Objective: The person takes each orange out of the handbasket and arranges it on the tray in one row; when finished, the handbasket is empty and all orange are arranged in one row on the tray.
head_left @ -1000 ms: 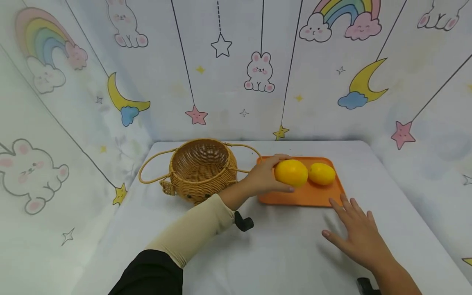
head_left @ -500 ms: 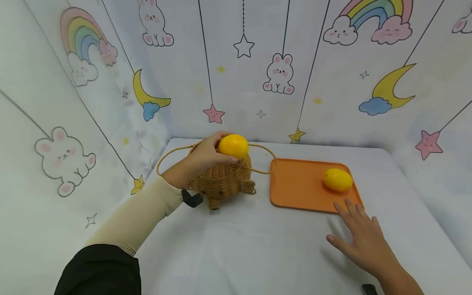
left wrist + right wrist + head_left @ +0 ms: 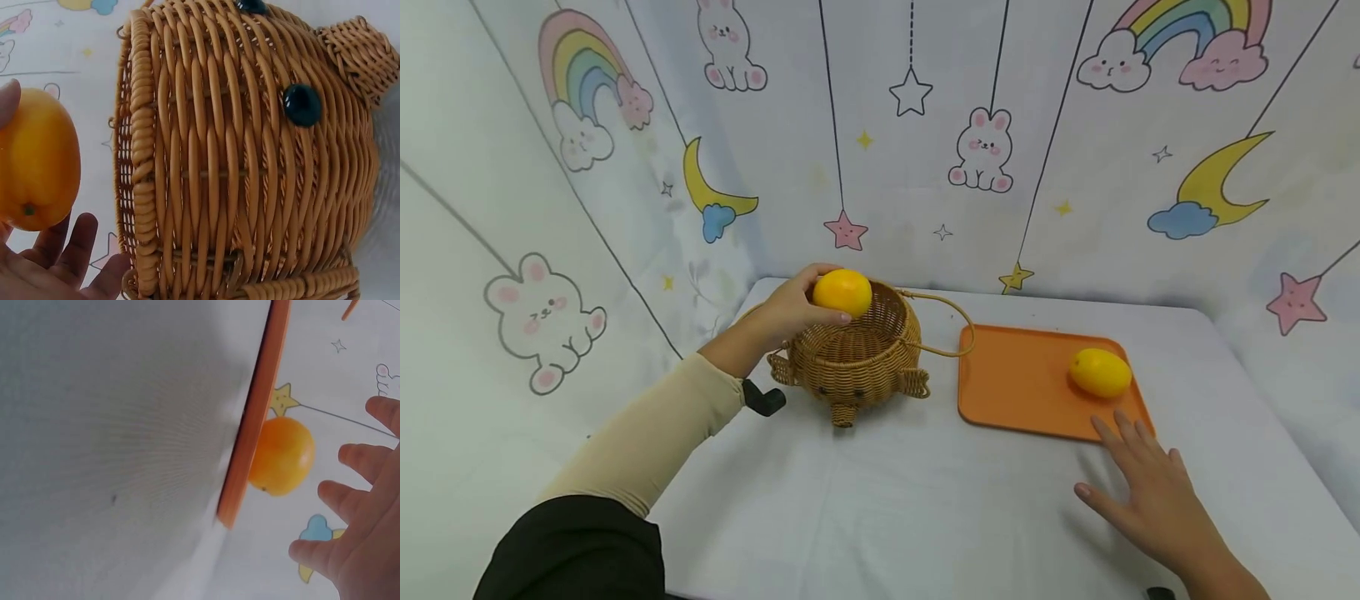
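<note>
White counter [image 3: 925, 508], yellow fruit [image 3: 844, 293] now over wicker basket [image 3: 859, 367]

Near: right hand [image 3: 1161, 504], fingers spread, beside orange tray [image 3: 1018, 385] bearing second fruit [image 3: 1101, 372]. Farther: left hand [image 3: 787, 309], fingers pinching yellow fruit above basket mouth. One second ago it was at the tray; carry judged nearly complete, release not yet done.

I see an evenly bright head feed, with a soft shadow [image 3: 1092, 533] in front of the tray [image 3: 1015, 383]; on my right wrist feed, the table [image 3: 106, 450] beside it looks dim and streaky.
</note>
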{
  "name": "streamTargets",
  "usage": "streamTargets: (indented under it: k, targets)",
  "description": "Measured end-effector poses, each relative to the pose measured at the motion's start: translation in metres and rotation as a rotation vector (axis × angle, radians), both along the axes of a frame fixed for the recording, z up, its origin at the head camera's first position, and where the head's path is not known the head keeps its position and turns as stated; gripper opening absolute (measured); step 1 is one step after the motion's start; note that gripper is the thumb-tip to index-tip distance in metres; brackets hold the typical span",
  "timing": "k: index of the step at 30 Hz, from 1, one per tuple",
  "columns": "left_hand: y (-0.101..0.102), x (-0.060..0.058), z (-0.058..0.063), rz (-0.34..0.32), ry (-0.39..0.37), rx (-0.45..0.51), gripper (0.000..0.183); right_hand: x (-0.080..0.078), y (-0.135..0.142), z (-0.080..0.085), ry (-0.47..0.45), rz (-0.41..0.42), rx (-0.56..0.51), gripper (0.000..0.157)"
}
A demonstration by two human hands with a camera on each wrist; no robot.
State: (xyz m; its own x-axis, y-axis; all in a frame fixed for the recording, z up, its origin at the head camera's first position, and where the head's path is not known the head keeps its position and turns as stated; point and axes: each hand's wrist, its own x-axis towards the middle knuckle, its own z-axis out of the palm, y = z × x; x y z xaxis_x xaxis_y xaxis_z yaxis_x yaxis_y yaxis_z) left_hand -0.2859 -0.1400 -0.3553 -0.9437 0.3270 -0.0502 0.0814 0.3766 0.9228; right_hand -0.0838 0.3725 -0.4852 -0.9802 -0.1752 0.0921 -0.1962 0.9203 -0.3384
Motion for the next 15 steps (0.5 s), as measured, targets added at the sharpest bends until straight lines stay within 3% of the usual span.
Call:
streamTargets:
  k: [3,5,11,15]
  targets:
    - [-0.001,-0.004,0.001,-0.011,0.004,-0.049,0.084,-0.001,0.002,-0.002,-0.009,0.002,-0.002,0.102]
    - [0.0,-0.01,0.0,-0.028,0.026,-0.143,0.083,-0.002,0.002,-0.003,-0.006,0.003,-0.01,0.102]
    - [0.008,-0.038,-0.013,-0.122,0.122,-0.62,0.078,0.0,0.003,-0.007,-0.024,0.01,-0.027,0.102]
    - [0.02,-0.054,-0.023,-0.215,0.124,-0.893,0.076,0.0,0.003,-0.01,-0.025,0.014,-0.031,0.102]
